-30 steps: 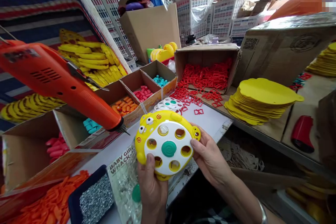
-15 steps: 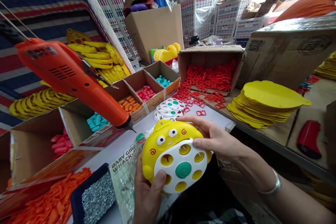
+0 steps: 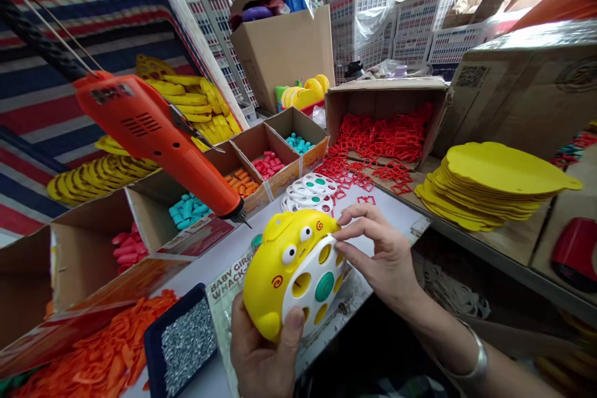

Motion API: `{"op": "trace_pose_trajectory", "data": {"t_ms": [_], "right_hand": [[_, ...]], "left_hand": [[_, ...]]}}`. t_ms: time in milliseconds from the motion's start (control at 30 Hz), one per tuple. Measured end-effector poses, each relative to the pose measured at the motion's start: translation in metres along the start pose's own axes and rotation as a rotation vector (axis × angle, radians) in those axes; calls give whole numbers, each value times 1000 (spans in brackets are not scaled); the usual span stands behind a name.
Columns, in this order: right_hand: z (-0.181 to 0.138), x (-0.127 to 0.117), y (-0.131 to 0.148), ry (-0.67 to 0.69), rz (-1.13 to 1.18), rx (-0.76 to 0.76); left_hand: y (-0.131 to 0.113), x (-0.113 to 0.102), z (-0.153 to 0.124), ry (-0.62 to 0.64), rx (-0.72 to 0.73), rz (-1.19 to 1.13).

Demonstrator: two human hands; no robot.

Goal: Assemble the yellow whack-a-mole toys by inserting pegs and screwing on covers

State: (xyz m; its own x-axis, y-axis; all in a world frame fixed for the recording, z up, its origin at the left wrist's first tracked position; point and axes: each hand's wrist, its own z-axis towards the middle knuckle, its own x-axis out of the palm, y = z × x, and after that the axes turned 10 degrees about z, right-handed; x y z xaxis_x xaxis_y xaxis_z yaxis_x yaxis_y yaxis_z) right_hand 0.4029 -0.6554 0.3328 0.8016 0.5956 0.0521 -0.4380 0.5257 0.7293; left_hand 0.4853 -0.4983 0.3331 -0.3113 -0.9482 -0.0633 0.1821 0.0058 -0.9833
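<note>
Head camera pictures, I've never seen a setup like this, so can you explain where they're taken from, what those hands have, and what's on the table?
Sure. There's no machine arm here: one camera, worn on a person's head, looks forward and down at their own bare hands. The left hand holds a yellow toy with a cartoon face and a white panel full of round holes. The right hand is at the toy's edge; whether it grips is hard to tell. An orange power tool hangs tip-down beside them. On the white table sit a dark tray of small metal pieces and some white holed discs. Beyond are cardboard boxes of colored parts.
</note>
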Motion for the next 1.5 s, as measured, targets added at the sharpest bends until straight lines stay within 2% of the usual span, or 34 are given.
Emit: {"op": "trace_pose_trajectory", "data": {"t_ms": [167,233,333,400,533,700,833,967,1133,1267,1367,1500], "right_hand": [[2,-11,-4,131,141,194],[2,-14,-6,167,318,321],[0,-14,-5,279,699,588],[-2,-13,-3,290,803,681],[-7,-14,2,178,713,686],[-10,-20,5,170,671,699],[-10,-22,8,212,630,680],[-12,-18,7,266,700,639],[-14,-12,5,165,681,684],[-7,-15,5,169,763,740],[-5,-19,7,194,791,766],[-14,-14,8,227,781,763]], "left_hand": [[-10,0,-1,71,-44,14],[-10,-3,-1,119,-104,-17],[-7,-6,0,176,-194,-102],[-3,-7,1,191,-226,-136],[2,-6,12,300,-200,-100],[-4,-3,29,360,-137,28],[-11,1,31,308,-123,114],[-11,3,28,230,-126,111],[-8,5,28,148,-107,127],[-8,10,39,177,-233,-14],[-7,12,48,133,-360,-134],[-4,15,50,79,-392,-181]]}}
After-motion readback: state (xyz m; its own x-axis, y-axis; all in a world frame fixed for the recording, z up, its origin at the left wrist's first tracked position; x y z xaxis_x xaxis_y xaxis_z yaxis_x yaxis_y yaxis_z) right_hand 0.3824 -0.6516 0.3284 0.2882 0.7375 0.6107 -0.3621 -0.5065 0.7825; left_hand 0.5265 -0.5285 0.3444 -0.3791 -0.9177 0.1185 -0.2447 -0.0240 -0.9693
